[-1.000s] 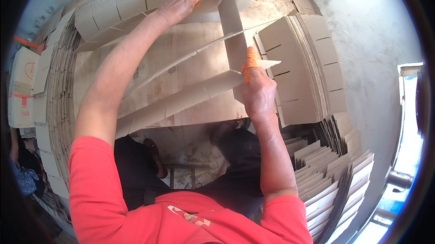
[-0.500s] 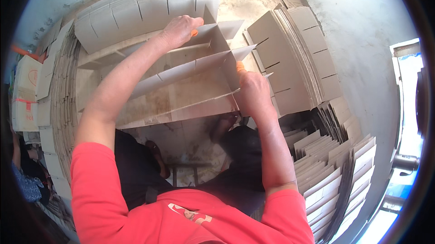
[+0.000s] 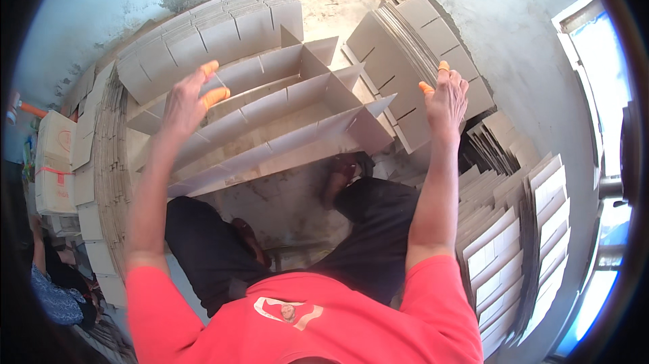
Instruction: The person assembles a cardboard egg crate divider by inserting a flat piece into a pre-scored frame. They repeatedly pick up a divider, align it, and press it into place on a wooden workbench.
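Spreading across the middle and top of the frame, a pale wooden counter (image 3: 324, 7) is carrying the cardboard. Standing on edge upon it, a grey-brown slotted cardboard divider grid (image 3: 297, 102) is filling the centre: three long strips are running from left to right, and one cross strip (image 3: 343, 97) is intersecting them near their right ends, which are jutting past it. The left forearm is partly hiding its left side. A red short-sleeved shirt (image 3: 297, 327) is covering the bottom of the frame, with black trousers (image 3: 206, 239) showing above it. Flat slotted cardboard sheets are standing in a leaning stack (image 3: 382, 73) at upper right and in a long row (image 3: 216, 36) at upper left; a brown layered pile (image 3: 111, 134) is lining the left side, and bundled grey-brown partitions (image 3: 493, 256) are crowding the lower right. A pale carton with a red strap (image 3: 54, 195) is sitting at far left.

Left of centre, the left hand (image 3: 193, 97) is hovering over the divider grid, its grip standing wide, thumb and forefinger parting. Right of centre, the right hand (image 3: 446, 97) is hanging beyond the grid's right end, apart from it, its grip also spreading. Orange finger covers (image 3: 216, 95) are wrapping both thumbs and forefingers.
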A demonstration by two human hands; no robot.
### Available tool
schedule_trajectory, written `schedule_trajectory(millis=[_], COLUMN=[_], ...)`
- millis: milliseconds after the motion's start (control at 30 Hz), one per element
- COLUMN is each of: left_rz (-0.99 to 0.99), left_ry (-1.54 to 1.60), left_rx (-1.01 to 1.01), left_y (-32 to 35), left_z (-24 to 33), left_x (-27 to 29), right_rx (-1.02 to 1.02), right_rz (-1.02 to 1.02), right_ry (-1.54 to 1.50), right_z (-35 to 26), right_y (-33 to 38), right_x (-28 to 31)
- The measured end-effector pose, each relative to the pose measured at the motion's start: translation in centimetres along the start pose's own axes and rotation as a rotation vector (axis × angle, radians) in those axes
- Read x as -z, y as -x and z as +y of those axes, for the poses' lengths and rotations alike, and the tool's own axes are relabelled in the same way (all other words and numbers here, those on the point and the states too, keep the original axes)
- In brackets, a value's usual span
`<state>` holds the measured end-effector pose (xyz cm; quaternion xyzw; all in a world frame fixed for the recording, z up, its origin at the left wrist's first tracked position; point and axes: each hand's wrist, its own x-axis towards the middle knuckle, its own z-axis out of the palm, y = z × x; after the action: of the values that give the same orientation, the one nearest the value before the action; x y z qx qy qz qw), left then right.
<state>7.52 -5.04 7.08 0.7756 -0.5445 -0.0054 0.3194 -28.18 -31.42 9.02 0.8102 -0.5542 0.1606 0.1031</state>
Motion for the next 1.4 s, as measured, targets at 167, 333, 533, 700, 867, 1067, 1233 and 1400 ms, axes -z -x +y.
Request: schedule_trajectory(millis=[167, 333, 533, 700, 867, 1067, 1233, 1400], left_rz=[-0.099, -0.128, -0.065, -0.108, -0.130, -0.089, -0.091, -0.038], left_ry=[0.021, -0.060, -0.173, -0.122, -0.087, -0.008, -0.055, -0.090], left_rx=[-0.062, -0.148, -0.184, -0.133, -0.109, -0.096, -0.080, -0.114], left_y=[6.0, 10.3, 11.8, 11.5, 10.9, 10.9, 10.8, 11.0], left_z=[5.6, 7.5, 5.8, 4.1, 3.5, 2.7, 3.6, 3.7], left_x=[1.4, -0.5, -3.2, -4.2, -4.6, -5.1, -4.6, -4.7], right_rx=[0.045, 0.199, 0.172, 0.084, 0.047, 0.032, -0.049, -0.068], right_rz=[-0.187, 0.002, 0.029, 0.251, -0.023, -0.059, 0.063, 0.181], right_ry=[0.179, 0.026, -0.019, -0.203, -0.059, -0.177, -0.299, -0.204], right_z=[2.9, 6.8, 7.4, 5.8, 4.8, 5.3, 5.9, 4.6], right_y=[0.8, 0.1, -0.1, 0.7, -0.2, -0.3, -0.6, -1.3], right_x=[-3.1, -5.8, -5.7, -4.2, -1.2, -3.0, -3.4, -0.5])
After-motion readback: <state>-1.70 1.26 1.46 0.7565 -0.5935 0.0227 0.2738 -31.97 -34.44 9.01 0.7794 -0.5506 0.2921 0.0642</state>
